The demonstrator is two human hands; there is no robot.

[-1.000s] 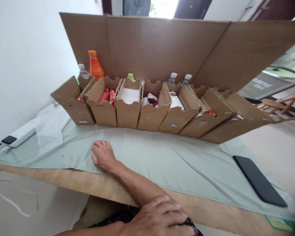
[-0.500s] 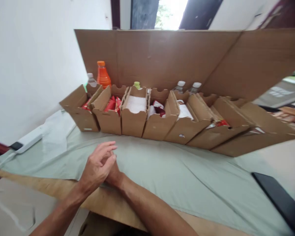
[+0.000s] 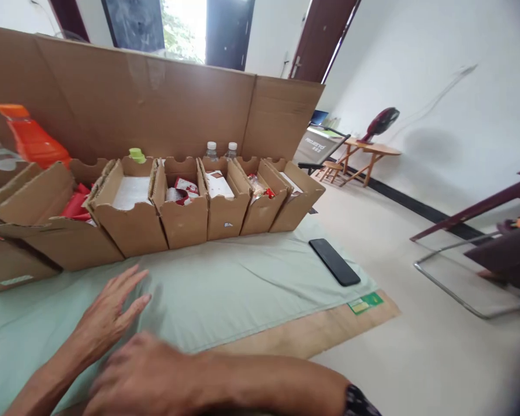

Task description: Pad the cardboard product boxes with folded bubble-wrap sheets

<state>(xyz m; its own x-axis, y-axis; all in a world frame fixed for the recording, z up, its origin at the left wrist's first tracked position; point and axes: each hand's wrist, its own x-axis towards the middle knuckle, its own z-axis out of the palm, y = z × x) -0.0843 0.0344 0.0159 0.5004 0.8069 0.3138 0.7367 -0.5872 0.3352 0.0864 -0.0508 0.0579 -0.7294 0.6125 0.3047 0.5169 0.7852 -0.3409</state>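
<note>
My left hand [image 3: 112, 315] is over the pale green cloth [image 3: 225, 289], its fingers stretched out and nothing in it. Closer to me, my right hand [image 3: 143, 370] is smeared by motion, so its fingers are unclear. Beyond both hands runs a row of open cardboard boxes. One box holds red packets [image 3: 78, 202], another a white foam-like block [image 3: 132, 192]. Further along are a dark red and white packet [image 3: 186, 188], a white box [image 3: 218, 184] and shiny wrapped packets [image 3: 257, 188]. Neither hand touches a box.
Behind the row stands a tall cardboard panel [image 3: 177, 104]. An orange bottle [image 3: 37, 138] and several capped bottles stand before it. A black phone [image 3: 334, 262] lies on the cloth at the right, near a green card [image 3: 366, 303]. A fan [image 3: 381, 124] sits on a wooden table beyond.
The view has swung right, bringing the phone and the room into sight. My hands, close together before, are now apart; the right has come nearer to me.
</note>
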